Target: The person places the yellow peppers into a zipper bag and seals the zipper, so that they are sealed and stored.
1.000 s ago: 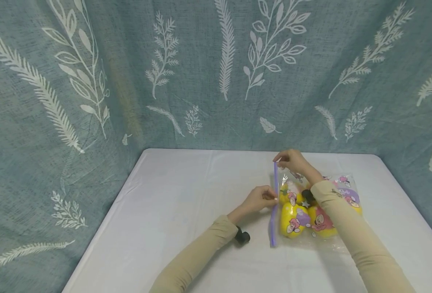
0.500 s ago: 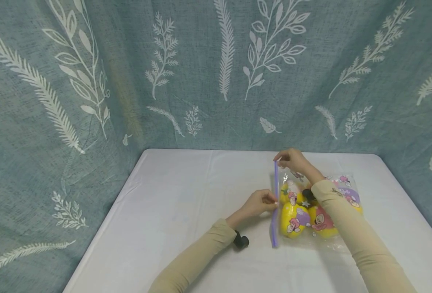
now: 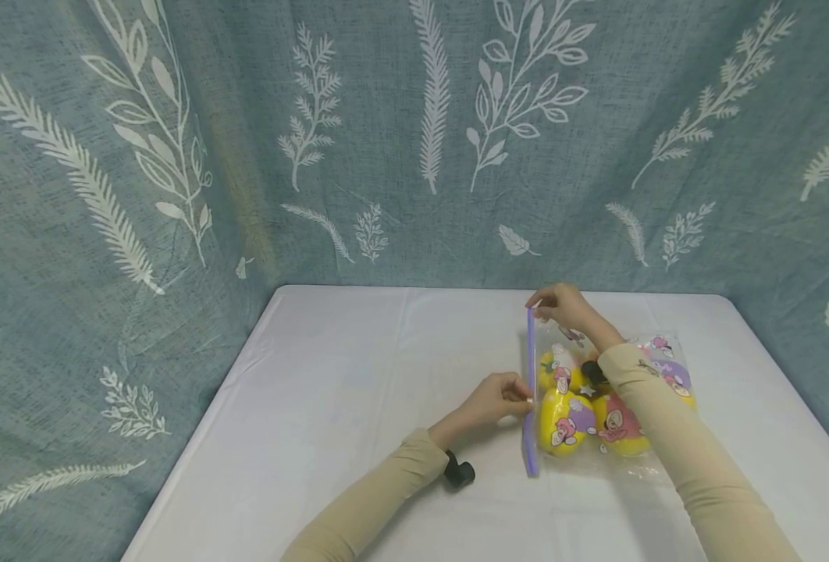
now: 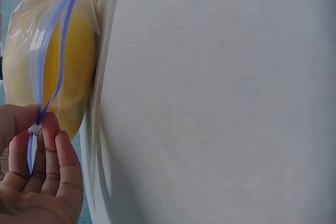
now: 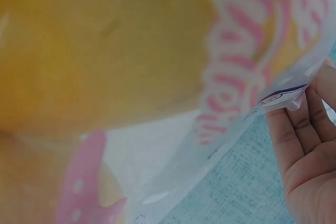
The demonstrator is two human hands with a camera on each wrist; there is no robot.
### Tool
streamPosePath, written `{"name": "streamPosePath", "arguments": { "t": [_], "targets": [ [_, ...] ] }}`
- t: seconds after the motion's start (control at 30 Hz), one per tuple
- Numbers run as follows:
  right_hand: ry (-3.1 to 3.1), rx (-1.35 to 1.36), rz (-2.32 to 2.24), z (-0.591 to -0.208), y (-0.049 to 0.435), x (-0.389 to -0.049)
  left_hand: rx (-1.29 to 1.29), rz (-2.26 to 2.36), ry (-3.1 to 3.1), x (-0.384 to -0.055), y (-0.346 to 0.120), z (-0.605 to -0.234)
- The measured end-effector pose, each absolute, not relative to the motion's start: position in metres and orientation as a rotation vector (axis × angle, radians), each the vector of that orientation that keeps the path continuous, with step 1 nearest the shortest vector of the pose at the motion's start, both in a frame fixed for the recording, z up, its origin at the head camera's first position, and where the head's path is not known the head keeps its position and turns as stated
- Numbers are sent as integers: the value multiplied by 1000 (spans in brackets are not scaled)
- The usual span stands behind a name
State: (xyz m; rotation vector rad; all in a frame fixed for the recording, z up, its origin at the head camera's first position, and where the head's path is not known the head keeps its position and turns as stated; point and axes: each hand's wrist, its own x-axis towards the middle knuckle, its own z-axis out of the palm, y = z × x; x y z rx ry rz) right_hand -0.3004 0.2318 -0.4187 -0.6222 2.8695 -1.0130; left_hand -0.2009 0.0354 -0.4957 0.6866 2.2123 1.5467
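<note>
A clear zip bag (image 3: 642, 467) with cartoon prints lies on the table at the right, several rounded yellow things (image 3: 565, 425) inside it. Its purple zip strip (image 3: 531, 457) runs along the left side. My left hand (image 3: 490, 400) pinches a small white slider (image 4: 34, 129) between thumb and fingers, around the strip's middle. In the left wrist view the two purple lines stand apart beyond the slider and meet at it. At the strip's far end, my right hand (image 3: 567, 307) pinches the bag's corner. My right forearm hides part of the bag.
A white cloth covers the table (image 3: 330, 390). Behind and to the left hangs a blue-green curtain (image 3: 386, 140) with white leaf patterns. A small black device (image 3: 460, 473) shows by the left wrist, and another black piece (image 3: 593, 372) by the right wrist.
My left hand has slid with the slider along the strip toward the near end. The strip's near end has shifted slightly right. My right hand stays at the far corner.
</note>
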Motion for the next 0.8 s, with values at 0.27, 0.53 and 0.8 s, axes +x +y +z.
{"name": "streamPosePath", "arguments": {
  "t": [0.27, 0.53, 0.8],
  "targets": [
    [2886, -648, -1003, -419, 234, -301, 713, 1488, 2189, -192, 31, -494],
    [2896, -635, -986, -418, 234, -300, 744, 1479, 2137, -184, 25, -498],
    [2893, -633, -976, -419, 235, -300, 762, 1462, 2103, -177, 24, -499]
  ]
}}
